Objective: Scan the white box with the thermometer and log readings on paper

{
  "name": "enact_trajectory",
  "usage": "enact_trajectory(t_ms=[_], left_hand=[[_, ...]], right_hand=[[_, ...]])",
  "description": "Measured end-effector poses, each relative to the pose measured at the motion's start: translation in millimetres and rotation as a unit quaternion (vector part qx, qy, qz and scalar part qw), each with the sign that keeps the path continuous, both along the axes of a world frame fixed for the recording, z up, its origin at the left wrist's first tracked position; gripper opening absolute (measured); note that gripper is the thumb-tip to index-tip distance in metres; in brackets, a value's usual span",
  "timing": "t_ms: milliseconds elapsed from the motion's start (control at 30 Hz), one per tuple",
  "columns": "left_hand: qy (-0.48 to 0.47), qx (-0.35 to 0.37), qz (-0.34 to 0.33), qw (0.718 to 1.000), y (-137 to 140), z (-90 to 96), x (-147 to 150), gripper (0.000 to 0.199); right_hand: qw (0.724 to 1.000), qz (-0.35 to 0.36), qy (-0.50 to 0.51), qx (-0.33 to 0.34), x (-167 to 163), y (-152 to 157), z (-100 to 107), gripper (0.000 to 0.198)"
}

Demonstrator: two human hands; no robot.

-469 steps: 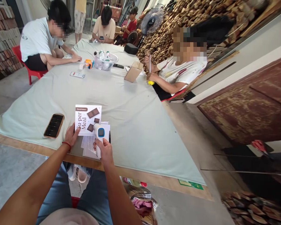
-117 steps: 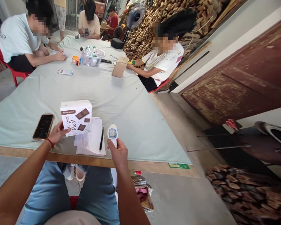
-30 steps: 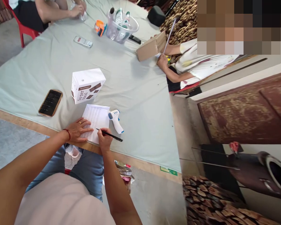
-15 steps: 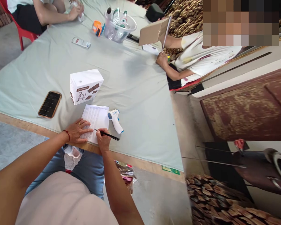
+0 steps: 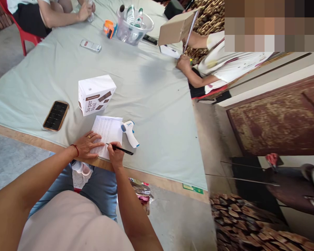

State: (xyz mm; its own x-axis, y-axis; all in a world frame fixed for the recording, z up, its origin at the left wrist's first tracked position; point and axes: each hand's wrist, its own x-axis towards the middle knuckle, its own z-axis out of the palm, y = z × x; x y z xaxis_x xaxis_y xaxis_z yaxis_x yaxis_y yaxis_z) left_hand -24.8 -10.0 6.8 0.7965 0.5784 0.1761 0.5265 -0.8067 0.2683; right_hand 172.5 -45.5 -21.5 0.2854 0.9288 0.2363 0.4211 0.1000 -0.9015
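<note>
My right hand point(image 5: 116, 154) is closed around a black pen point(image 5: 122, 150), its tip on a white sheet of paper point(image 5: 110, 129) covered with small rows of writing. Flat on the sheet's left part lies my left hand point(image 5: 88, 145), fingers spread, a ring on one finger and a red string at the wrist. Just right of the paper rests a white and blue infrared thermometer point(image 5: 131, 134). Behind the sheet stands a white "Super Meal" box point(image 5: 96, 96). A phone point(image 5: 55, 115) in a brown case lies to the left.
A clear plastic tub point(image 5: 134, 33) with bottles, an orange tape dispenser point(image 5: 109, 28) and a white packet point(image 5: 90, 46) are farther back on the cloth-covered table point(image 5: 162, 139). One person sits far left; another, at right, holds a cardboard box point(image 5: 176, 29). Firewood point(image 5: 246, 216) lies lower right.
The view has shifted slightly. The person at right has tilted the cardboard box a little. My hands, the pen and the paper stay nearly in place.
</note>
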Motion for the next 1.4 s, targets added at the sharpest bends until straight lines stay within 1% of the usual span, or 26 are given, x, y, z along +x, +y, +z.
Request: enact_trajectory(t_ms=[233,467,767,967,1400], left_hand=[[-0.001,0.004,0.002,1.000,-0.4,-0.9,0.2,0.057],[0.001,0.004,0.001,1.000,-0.6,-1.3,0.2,0.057],[-0.001,0.010,-0.001,1.000,-0.1,-1.6,0.2,0.057],[-0.006,0.008,-0.001,1.000,-0.1,-3.1,-0.4,0.057],[-0.002,0.003,0.001,1.000,-0.1,-2.1,0.0,0.056]], right_hand=[[1.000,0.008,0.007,0.008,0.2,0.6,-2.4,0.014],[1.000,0.005,0.002,-0.004,0.7,0.4,-4.5,0.013],[1.000,-0.004,0.017,-0.004,-0.3,0.7,-3.1,0.014],[1.000,0.002,0.009,0.001,0.0,0.7,-3.8,0.013],[1.000,-0.007,0.011,-0.010,-0.4,0.3,-3.4,0.013]])
